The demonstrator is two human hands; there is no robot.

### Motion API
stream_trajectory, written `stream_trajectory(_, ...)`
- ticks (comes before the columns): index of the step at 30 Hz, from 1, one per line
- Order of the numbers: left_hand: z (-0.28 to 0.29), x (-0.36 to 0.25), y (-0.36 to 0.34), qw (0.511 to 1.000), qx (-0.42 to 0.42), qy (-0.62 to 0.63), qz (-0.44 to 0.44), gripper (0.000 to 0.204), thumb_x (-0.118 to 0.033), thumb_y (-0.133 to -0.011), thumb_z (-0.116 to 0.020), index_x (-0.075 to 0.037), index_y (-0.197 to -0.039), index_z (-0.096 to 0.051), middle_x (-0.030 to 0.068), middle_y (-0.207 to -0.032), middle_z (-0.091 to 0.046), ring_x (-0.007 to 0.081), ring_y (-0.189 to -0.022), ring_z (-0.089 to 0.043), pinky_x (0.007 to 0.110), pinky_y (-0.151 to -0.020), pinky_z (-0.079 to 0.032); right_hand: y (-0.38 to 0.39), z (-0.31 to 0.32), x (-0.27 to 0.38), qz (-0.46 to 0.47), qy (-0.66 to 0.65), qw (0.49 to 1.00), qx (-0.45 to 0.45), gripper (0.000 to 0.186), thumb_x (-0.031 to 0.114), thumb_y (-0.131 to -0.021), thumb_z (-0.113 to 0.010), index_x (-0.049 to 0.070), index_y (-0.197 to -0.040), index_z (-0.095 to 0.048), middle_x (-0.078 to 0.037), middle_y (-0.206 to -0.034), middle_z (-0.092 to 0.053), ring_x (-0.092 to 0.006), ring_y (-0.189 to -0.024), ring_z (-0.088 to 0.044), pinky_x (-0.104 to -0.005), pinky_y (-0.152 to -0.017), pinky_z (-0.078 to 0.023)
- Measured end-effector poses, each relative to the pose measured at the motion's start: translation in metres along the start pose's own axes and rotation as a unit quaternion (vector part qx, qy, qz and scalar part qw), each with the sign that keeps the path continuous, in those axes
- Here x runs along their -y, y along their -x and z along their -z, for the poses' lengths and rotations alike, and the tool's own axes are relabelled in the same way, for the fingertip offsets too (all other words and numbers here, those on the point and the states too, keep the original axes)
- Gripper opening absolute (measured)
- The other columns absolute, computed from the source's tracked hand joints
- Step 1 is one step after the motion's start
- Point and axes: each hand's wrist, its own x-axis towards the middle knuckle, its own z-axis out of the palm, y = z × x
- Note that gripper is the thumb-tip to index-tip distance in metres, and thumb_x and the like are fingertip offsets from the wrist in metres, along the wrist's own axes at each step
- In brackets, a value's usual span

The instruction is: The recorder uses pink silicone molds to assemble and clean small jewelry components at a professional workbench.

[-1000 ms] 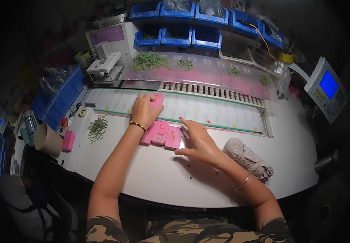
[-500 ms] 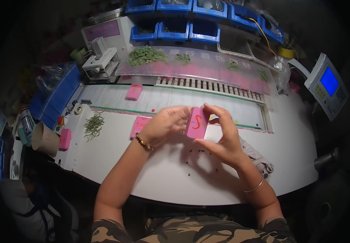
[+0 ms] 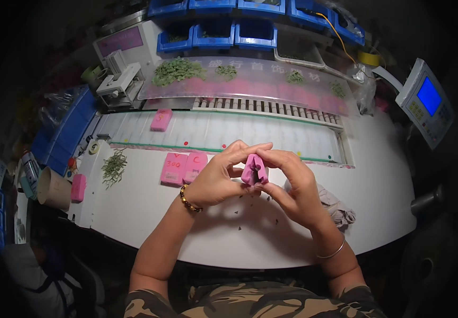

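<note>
Over the middle of the white table, both my hands hold a pink rubber mold (image 3: 251,165). Its near end gapes, showing a dark hollow. My left hand (image 3: 211,179), with a beaded bracelet, grips one side between fingers and thumb. On the other side, my right hand (image 3: 299,186) presses with its fingertips and thumb. Small dark crumbs (image 3: 239,228) lie on the tabletop below. Left of my left hand lie two more pink molds, one (image 3: 172,177) beside the other (image 3: 196,161), the latter partly behind my hand.
Thin green sprigs (image 3: 114,168) lie at the left. A crumpled cloth (image 3: 336,205) rests by my right wrist. Behind are a white panel strip (image 3: 271,135) with another pink mold (image 3: 160,120), rollers and blue bins (image 3: 255,36). A control screen (image 3: 429,98) stands right, a beige cup (image 3: 54,186) left.
The mold has turned from its marked broad face to its end, and that end now gapes. My left hand has closed onto it. The view has shifted slightly.
</note>
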Motion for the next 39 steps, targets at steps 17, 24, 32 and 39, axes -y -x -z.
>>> stream_trajectory(17,-0.029,0.002,-0.004,0.887,-0.219,0.404,-0.04,0.034,-0.025,-0.097,-0.057,-0.004,-0.121,-0.047,0.007,-0.107,-0.055,0.0189,-0.102,-0.059,0.034,-0.094,-0.049,0.008,-0.029,0.01,-0.141,-0.218,0.959,-0.112,0.03,0.003,-0.078,-0.074,0.002,-0.101,-0.056,-0.009,-0.103,-0.055,-0.0165,-0.097,-0.056,-0.0294,-0.088,-0.049)
stream_trajectory(24,-0.014,0.015,-0.002,0.838,-0.298,0.444,0.106,0.045,-0.055,-0.093,-0.051,-0.01,-0.088,-0.052,0.0049,-0.066,-0.053,0.0122,-0.05,-0.051,0.024,-0.04,-0.041,0.007,-0.038,0.018,0.033,-0.018,0.999,0.009,0.034,0.014,-0.074,-0.078,0.003,-0.103,-0.065,-0.013,-0.098,-0.063,-0.0295,-0.092,-0.059,-0.0372,-0.082,-0.048)
stream_trajectory(32,-0.032,0.024,-0.002,0.862,-0.344,0.357,0.11,0.03,-0.032,-0.097,-0.047,-0.008,-0.08,-0.056,0.0023,-0.07,-0.057,0.0111,-0.06,-0.056,0.026,-0.054,-0.045,0.006,-0.043,0.013,-0.044,-0.102,0.989,-0.102,0.043,-0.002,-0.079,-0.07,0.002,-0.12,-0.061,-0.011,-0.1,-0.068,-0.0175,-0.079,-0.064,-0.0261,-0.061,-0.052)
stream_trajectory(39,-0.036,0.038,0.002,0.888,-0.359,0.279,0.071,0.03,-0.029,-0.094,-0.045,-0.009,-0.073,-0.051,0.002,-0.065,-0.054,0.0135,-0.061,-0.052,0.027,-0.057,-0.045,0.007,-0.049,0.004,0.048,0.019,0.994,-0.099,0.04,-0.004,-0.074,-0.072,0.003,-0.112,-0.063,-0.006,-0.087,-0.067,-0.0186,-0.065,-0.059,-0.0273,-0.056,-0.048)
